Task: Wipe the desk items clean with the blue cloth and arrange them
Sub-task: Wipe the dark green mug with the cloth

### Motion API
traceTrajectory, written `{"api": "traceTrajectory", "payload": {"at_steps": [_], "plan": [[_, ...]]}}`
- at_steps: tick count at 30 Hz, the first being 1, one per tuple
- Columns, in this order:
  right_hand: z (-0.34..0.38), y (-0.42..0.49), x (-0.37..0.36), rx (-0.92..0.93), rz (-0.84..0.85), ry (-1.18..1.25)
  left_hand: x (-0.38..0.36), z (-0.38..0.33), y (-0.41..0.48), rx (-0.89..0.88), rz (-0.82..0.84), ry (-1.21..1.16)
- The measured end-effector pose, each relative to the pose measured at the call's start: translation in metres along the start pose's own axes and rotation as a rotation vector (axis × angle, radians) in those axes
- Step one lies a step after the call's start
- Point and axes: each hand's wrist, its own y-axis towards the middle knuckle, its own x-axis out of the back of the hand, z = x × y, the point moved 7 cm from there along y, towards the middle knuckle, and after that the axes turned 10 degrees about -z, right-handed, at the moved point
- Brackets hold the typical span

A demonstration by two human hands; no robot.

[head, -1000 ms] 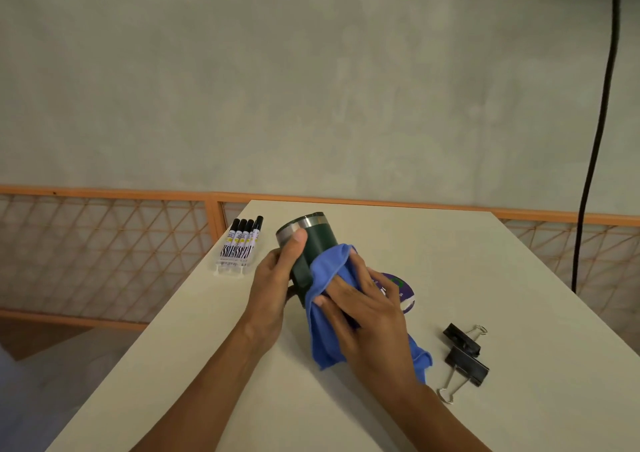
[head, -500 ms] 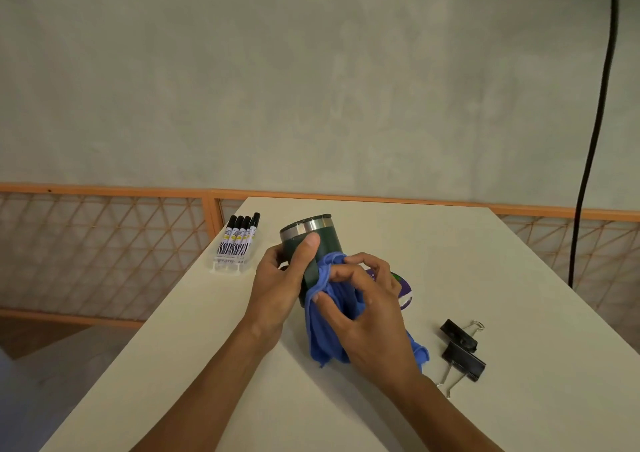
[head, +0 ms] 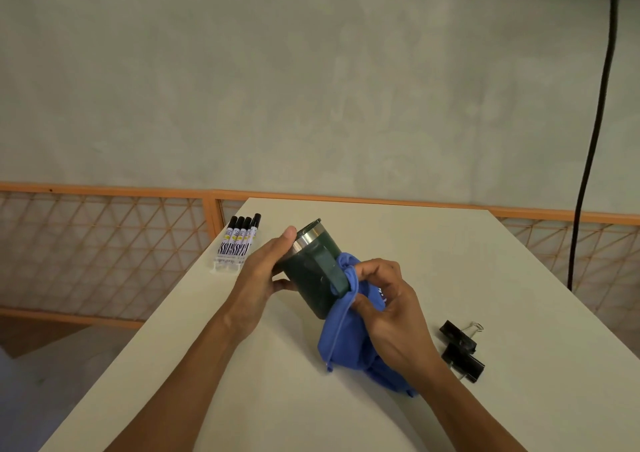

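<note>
The left hand (head: 263, 275) gripped the dark green steel-rimmed mug (head: 306, 288) just below the middle of the frame. Its thumb lay at the rim and its fingers curled behind the wall. The mug was lifted off the white desk (head: 415, 243) and tilted, with its mouth toward the upper left. I judge this was to bring the mug handle (head: 329, 269) in front of the other hand.

The right hand (head: 391, 320) pinched the bunched blue cloth (head: 341, 340) with curled fingers and pushed a fold of it against the lower end of the handle. The rest of the cloth hung down to the desk. One hand fixed the mug and the other rubbed, so the wiping seemed to be still at the first item.

The pack of black-capped markers (head: 239, 240) lay at the desk's left edge. Two black binder clips (head: 462, 351) lay at the lower right, apart from the cloth.

A second earlier, the right hand lay flat on the cloth over the mug's wall. Now it was closed and worked on the handle. The mug was turned and tilted more. A round purple thing, seen earlier behind the right hand, was now hidden.
</note>
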Motion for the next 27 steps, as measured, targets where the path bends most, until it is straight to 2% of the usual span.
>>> {"api": "traceTrajectory", "payload": {"at_steps": [4, 8, 14, 19, 27], "plan": [[0.003, -0.004, -0.001, -0.019, 0.116, -0.007, 0.010, -0.004, 0.000, -0.110, -0.026, 0.138], [0.014, -0.005, 0.000, -0.041, 0.152, 0.099, 0.012, -0.006, 0.002, -0.139, -0.075, 0.130], [0.030, -0.001, 0.002, -0.083, 0.070, 0.186, 0.005, -0.001, 0.001, -0.171, -0.059, 0.129], [0.033, 0.002, -0.001, -0.110, -0.022, 0.276, -0.006, -0.004, -0.004, -0.300, -0.031, 0.278], [0.024, 0.001, 0.008, -0.132, 0.081, 0.102, 0.005, -0.009, -0.002, -0.199, -0.105, 0.066]]}}
